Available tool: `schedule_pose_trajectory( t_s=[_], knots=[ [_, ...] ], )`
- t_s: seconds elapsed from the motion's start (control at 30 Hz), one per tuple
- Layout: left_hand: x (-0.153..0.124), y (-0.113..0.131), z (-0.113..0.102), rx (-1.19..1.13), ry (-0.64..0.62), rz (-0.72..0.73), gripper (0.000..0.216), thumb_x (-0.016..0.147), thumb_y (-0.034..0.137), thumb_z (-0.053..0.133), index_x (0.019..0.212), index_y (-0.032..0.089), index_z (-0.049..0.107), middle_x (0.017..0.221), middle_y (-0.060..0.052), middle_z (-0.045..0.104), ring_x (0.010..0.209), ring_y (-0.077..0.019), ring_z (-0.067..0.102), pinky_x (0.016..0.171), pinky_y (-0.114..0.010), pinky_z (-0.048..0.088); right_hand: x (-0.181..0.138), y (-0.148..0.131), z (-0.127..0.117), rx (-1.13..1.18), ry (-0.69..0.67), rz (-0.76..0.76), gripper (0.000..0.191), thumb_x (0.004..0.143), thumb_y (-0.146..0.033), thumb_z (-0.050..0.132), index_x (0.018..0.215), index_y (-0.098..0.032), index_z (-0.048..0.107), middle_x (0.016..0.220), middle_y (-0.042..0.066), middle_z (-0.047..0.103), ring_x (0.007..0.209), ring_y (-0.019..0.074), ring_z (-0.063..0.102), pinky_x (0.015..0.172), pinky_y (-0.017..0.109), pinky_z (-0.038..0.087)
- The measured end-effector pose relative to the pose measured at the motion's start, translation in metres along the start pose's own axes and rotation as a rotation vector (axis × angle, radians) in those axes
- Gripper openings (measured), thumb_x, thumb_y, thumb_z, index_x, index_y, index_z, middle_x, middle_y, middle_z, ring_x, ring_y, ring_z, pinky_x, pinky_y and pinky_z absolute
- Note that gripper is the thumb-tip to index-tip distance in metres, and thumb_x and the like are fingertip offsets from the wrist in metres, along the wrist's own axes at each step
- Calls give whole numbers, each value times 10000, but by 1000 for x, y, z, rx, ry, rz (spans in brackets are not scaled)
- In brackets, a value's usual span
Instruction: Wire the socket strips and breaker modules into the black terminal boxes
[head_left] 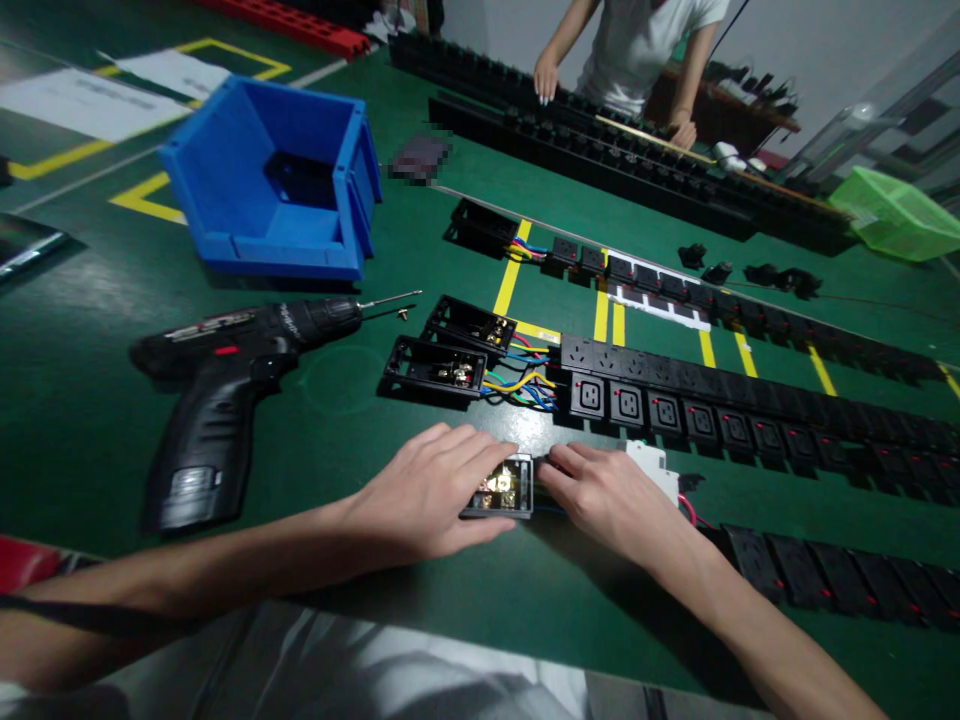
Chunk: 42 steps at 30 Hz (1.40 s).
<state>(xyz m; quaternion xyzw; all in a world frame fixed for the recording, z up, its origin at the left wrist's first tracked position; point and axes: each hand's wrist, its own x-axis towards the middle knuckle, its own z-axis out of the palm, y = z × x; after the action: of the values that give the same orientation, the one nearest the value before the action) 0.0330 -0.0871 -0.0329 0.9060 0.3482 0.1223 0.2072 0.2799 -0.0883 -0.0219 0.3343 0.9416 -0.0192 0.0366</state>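
Note:
My left hand (427, 490) is wrapped over a small black terminal box (525, 487) with brass terminals inside, holding it on the green table. Just to its right, my right hand (607, 490) is closed, fingertips pinched at the box's open end. What those fingers hold is hidden, though a dark wire shows below them. A white breaker-like module (652, 468) sits behind my right wrist, and red wires (688, 508) lead from it to a row of black sockets (795, 570).
A black cordless drill (232, 370) lies at left, a screw (403, 314) near its bit. Behind it stands a blue bin (281, 240). Wired socket strips (675, 375) with open end boxes (439, 370) stretch rightward. Across the table stands another person (645, 60); a green basket (900, 215) is at far right.

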Motion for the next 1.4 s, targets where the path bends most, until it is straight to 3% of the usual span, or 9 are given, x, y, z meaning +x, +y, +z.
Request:
schedule_pose_trajectory(
  t_s=[0.53,0.67,0.77,0.9,1.07,1.23,1.4],
  knots=[
    [-1,4,-7,-11,1,28,560,878,456,629,1339,177,476,1190,-91,617,1073,-252,569,927,-389,440,3,1,18,71,62,11,72,926,-100,499,939,-152,547,900,36,567,713,134,481,593,293,276],
    [-2,6,-18,-21,11,55,538,907,444,601,1351,170,467,1239,-98,599,1110,-242,567,975,-387,446,2,1,18,86,73,22,88,929,-102,506,976,-149,562,931,41,577,738,130,494,612,287,289],
    [-7,1,-38,60,55,55,380,981,362,494,1315,181,504,1247,-94,597,1139,-228,555,984,-369,444,3,-1,18,83,78,43,70,954,-140,490,956,-153,558,907,36,574,714,125,483,600,291,267],
    [-9,-27,-77,235,112,20,269,1012,294,396,1168,186,587,1113,-74,635,1035,-199,592,920,-328,458,4,-2,18,81,78,57,108,981,-190,464,918,-158,546,897,33,570,695,121,473,595,296,244],
    [7,-94,-115,418,119,-76,253,949,254,432,1109,173,612,1054,-79,646,970,-198,618,831,-289,460,3,-3,19,71,86,64,128,988,-197,452,903,-160,540,886,30,566,689,118,460,595,295,226],
    [31,-144,-115,609,-1,-42,291,888,137,445,1093,181,646,1033,-87,647,961,-195,598,776,-267,441,2,-3,18,68,98,63,144,996,-212,441,906,-161,540,890,32,566,686,117,449,593,296,213],
    [42,-153,-108,742,-92,50,218,872,111,503,996,177,669,971,-86,629,948,-210,564,766,-277,434,3,-3,17,62,106,59,158,1001,-220,435,900,-159,540,871,33,563,674,117,436,594,297,196]
  ],
)
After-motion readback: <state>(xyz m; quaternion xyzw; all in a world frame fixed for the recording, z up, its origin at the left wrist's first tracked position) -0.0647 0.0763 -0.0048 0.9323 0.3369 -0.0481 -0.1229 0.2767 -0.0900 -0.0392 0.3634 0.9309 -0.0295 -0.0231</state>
